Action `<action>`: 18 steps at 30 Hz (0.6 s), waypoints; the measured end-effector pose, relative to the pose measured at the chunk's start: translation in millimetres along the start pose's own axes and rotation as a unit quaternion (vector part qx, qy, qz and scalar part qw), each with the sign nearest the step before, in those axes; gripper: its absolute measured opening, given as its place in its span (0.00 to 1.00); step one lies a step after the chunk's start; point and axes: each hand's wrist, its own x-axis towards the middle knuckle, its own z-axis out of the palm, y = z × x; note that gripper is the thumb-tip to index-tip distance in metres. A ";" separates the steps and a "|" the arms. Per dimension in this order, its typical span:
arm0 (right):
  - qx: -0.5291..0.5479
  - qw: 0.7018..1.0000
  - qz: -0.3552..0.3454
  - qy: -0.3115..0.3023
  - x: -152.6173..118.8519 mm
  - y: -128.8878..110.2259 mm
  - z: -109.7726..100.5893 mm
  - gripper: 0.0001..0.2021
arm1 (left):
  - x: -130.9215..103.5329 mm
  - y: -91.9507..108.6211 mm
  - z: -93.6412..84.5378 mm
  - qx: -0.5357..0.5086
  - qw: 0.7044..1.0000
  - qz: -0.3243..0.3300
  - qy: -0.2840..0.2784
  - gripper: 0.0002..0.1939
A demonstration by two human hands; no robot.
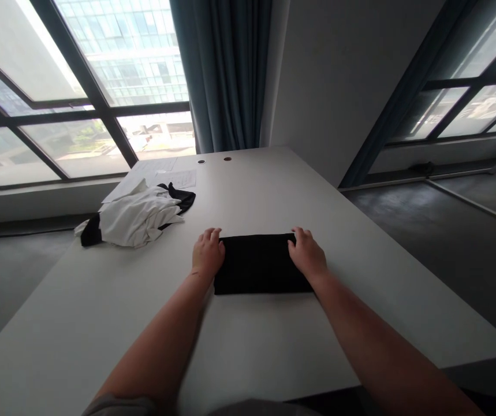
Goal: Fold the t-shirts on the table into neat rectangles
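Note:
A black cloth point(260, 264), folded into a flat rectangle, lies on the white table point(248, 346) in front of me. My left hand point(208, 251) is closed on its far left corner, the thumb toward the cloth and the fingers curled over the edge. At the far right corner, my right hand point(307, 251) grips the same cloth in a similar way. The near edge of the cloth lies straight across the table, touched by neither hand's fingers.
White and black garments point(137, 216) lie crumpled at the table's left, with paper sheets point(181, 178) behind them. Two round holes are near the far edge. Beyond stand a blue curtain point(230, 75), windows and a grey pillar point(325, 81).

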 end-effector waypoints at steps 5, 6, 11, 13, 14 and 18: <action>0.001 0.987 -0.156 0.026 -9.2 -44.8 7.5 0.25 | -2.6 33.6 11.3 0.040 0.995 0.076 -0.040 0.21; 0.002 0.985 -0.173 0.005 -11.3 -54.2 11.5 0.23 | -2.4 38.3 14.5 0.057 0.994 0.077 -0.056 0.22; -0.006 0.985 -0.167 -0.046 -10.6 -62.4 26.4 0.21 | 6.1 30.3 18.9 0.065 0.986 0.101 -0.113 0.21; -0.006 0.984 -0.168 -0.050 -6.6 -53.2 27.1 0.22 | 9.9 22.1 15.9 0.051 0.985 0.106 -0.129 0.19; -0.006 0.984 -0.169 -0.053 -4.7 -48.6 26.8 0.22 | 11.0 19.6 14.3 0.046 0.984 0.108 -0.132 0.18; -0.011 0.987 -0.147 -0.062 1.6 -33.9 25.4 0.21 | 10.8 19.5 11.1 0.044 0.985 0.109 -0.126 0.17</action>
